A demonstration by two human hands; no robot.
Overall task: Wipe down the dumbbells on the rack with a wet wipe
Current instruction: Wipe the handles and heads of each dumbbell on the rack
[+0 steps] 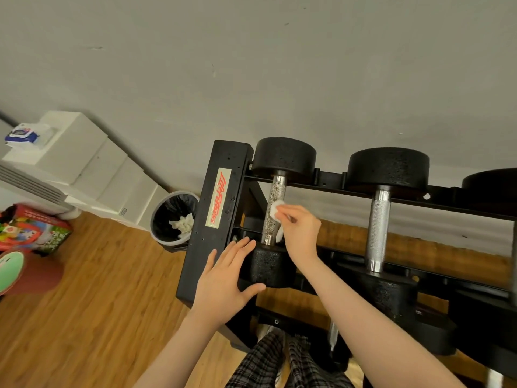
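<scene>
Subject: leftmost black round-headed dumbbell with knurled chrome handle (275, 210), seated at the left end of the black steel rack (212, 208), its far head at 12 o'clock and its near head at 6 o'clock.
Wipe: small white wet wipe (275, 210), bunched against the right side of the handle near mid-length, with a tail hanging towards the near collar.
Right hand (300, 233): fingers curled, pinching the wipe and pressing it to the knurling from 3 o'clock.
Left hand (226, 278): fingers straight and spread, palm flat on the near head and the rack's end plate; holding nothing, apparently steadying.
Neighbouring stock: second, larger black dumbbell with chrome handle (379, 219) at 3 o'clock of the first, well apart from both hands; a third partly in view at the frame edge.
Surroundings: grey bin with black liner (174, 217) at 9 o'clock of the rack, holding crumpled white wipes; blue-and-white wipe packet (23, 134) on the white unit at far left.
Step in hand, judged: handle wipe in progress on the first dumbbell.
Recommendation: wrap the wipe further round the bar, since only one side appears covered; work collar to collar, rolling the bar under the steadying palm; then do both heads.
Risk: knurling may shred or snag the wipe.
</scene>
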